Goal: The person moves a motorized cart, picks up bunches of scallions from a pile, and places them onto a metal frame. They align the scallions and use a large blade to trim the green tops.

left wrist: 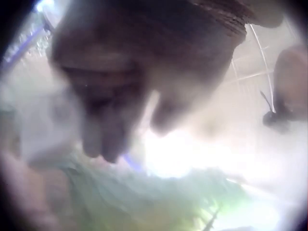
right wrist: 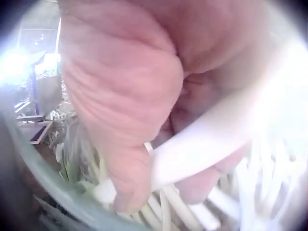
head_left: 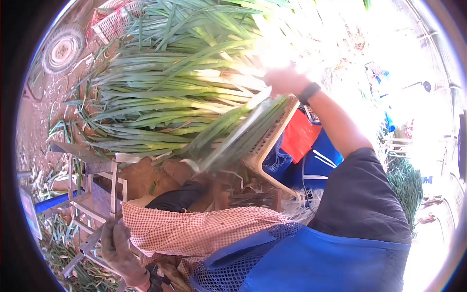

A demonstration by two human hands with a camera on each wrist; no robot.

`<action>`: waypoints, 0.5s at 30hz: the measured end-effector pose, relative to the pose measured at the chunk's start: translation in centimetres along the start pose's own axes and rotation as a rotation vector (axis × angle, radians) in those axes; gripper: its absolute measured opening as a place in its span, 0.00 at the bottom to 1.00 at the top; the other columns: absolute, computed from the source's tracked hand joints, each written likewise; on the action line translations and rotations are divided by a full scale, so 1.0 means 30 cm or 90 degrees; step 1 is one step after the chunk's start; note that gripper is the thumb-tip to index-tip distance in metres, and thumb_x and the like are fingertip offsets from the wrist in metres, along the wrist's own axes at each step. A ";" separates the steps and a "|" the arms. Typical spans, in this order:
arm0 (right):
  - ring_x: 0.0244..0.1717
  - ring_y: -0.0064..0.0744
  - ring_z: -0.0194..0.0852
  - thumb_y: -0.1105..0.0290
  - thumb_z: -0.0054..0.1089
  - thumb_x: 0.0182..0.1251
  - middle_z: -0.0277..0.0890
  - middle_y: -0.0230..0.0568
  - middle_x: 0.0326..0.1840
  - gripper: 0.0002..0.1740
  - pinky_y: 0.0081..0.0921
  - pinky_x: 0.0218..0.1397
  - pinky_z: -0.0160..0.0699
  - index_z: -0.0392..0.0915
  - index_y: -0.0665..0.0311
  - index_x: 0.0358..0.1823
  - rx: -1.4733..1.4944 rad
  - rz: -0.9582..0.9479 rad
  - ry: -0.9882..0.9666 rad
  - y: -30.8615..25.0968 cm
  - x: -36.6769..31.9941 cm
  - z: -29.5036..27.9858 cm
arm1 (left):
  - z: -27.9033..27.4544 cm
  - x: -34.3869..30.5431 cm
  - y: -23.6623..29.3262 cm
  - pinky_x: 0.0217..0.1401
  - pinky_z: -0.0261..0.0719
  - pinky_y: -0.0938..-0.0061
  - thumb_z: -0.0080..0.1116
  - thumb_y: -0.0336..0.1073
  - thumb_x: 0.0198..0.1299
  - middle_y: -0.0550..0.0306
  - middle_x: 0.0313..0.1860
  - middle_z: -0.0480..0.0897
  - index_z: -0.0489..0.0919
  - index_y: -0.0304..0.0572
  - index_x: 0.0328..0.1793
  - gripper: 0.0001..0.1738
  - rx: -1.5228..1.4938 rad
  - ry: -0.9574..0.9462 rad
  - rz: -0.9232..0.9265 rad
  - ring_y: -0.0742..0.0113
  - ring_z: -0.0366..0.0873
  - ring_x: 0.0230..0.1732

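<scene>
My right hand (head_left: pixel 287 80) is stretched out over the pile of long green onions (head_left: pixel 160 97) and grips a green onion (right wrist: pixel 202 137) by its white stalk. In the right wrist view the thumb and fingers curl round that stalk, with more white stalks below. Its leaves trail down and to the left in the head view, blurred. My left hand (head_left: pixel 116 248) is low at the left, beside a metal frame (head_left: pixel 116 185), with nothing in it. Its fingers look relaxed in the left wrist view, dark and blurred.
A yellowish plastic crate (head_left: pixel 279 182) with red and blue bags (head_left: pixel 301 134) stands right of the pile. A checkered cloth (head_left: pixel 204 228) covers the lap. At the upper left are a wheel (head_left: pixel 63 48) and another crate (head_left: pixel 109 27). Glare washes out the upper right.
</scene>
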State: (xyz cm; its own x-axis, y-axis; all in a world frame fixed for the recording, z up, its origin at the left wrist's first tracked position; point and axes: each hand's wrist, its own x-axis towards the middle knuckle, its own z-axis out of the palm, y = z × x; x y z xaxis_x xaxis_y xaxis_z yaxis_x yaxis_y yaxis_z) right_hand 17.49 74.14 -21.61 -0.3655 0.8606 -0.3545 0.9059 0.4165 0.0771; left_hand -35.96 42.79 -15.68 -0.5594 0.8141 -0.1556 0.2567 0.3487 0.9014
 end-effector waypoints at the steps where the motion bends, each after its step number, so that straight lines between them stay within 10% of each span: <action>1: 0.41 0.51 0.87 0.64 0.73 0.44 0.85 0.44 0.33 0.16 0.46 0.44 0.82 0.87 0.57 0.37 -0.018 0.027 -0.031 -0.021 0.022 -0.066 | 0.055 0.006 0.048 0.45 0.83 0.74 0.57 0.36 0.76 0.52 0.46 0.86 0.81 0.27 0.64 0.19 0.010 -0.047 0.025 0.70 0.84 0.43; 8: 0.41 0.50 0.86 0.60 0.73 0.50 0.85 0.45 0.32 0.15 0.46 0.44 0.82 0.87 0.57 0.38 0.040 -0.002 0.261 -0.278 -0.199 -0.487 | 0.534 0.015 0.166 0.52 0.86 0.68 0.61 0.41 0.74 0.47 0.51 0.87 0.81 0.33 0.66 0.22 -0.230 -0.514 -0.154 0.64 0.87 0.46; 13: 0.34 0.54 0.86 0.56 0.70 0.61 0.85 0.49 0.33 0.16 0.47 0.39 0.84 0.85 0.60 0.41 0.360 -0.057 0.223 -0.458 -0.317 -0.243 | 0.819 -0.004 0.118 0.62 0.84 0.56 0.63 0.49 0.73 0.49 0.62 0.84 0.73 0.40 0.75 0.31 -0.712 -0.546 -0.242 0.58 0.84 0.58; 15: 0.47 0.56 0.86 0.54 0.69 0.67 0.85 0.57 0.42 0.21 0.45 0.52 0.83 0.85 0.65 0.48 0.548 -0.160 0.071 -0.490 -0.322 -0.114 | 0.863 0.015 0.153 0.64 0.84 0.53 0.64 0.44 0.72 0.53 0.60 0.84 0.74 0.42 0.73 0.28 -0.861 -0.424 -0.369 0.57 0.83 0.59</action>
State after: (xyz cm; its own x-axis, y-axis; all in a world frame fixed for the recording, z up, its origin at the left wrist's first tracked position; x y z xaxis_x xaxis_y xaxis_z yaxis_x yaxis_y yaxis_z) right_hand 6.98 60.71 -16.12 -0.5524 0.8158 -0.1713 0.6266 0.2708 -0.7308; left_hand -14.62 56.76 -22.08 0.1879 0.8981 -0.3976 -0.9056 0.3151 0.2838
